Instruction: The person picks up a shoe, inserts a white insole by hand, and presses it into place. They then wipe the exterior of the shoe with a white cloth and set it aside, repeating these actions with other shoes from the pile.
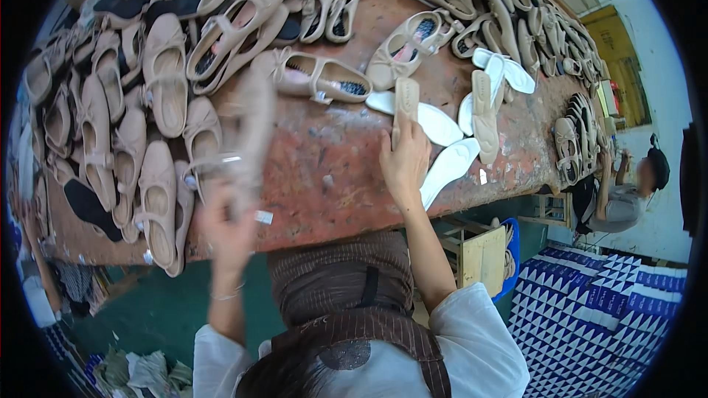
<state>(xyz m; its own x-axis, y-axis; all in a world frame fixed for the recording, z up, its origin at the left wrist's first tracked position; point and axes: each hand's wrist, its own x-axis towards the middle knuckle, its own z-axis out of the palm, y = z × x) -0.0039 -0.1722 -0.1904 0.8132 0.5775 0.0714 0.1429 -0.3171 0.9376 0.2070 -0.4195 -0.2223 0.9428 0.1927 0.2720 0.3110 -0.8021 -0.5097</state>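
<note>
My left hand (227,225), smeared by motion, is closed on the heel end of a beige flat shoe (252,125) held over the worktable's left half. My right hand (407,158) grips a beige insole (405,107) with its fingers on the lower end. Beneath and beside that insole lie white insole-shaped pieces (451,166). Another beige insole (485,133) rests on white pieces just to the right. Ahead of my hands, a beige shoe with a strap and bow (313,74) lies on its own, its dark patterned inside showing. A similar shoe (405,48) is farther back.
Many beige shoes (158,199) crowd the left side of the worn reddish table (332,184); another heap (509,0) fills the far right. Several shoes stand in a row (571,140) at the right edge. A wooden stool (479,254) and blue-white patterned boxes (590,317) are below. A person (627,184) sits at right.
</note>
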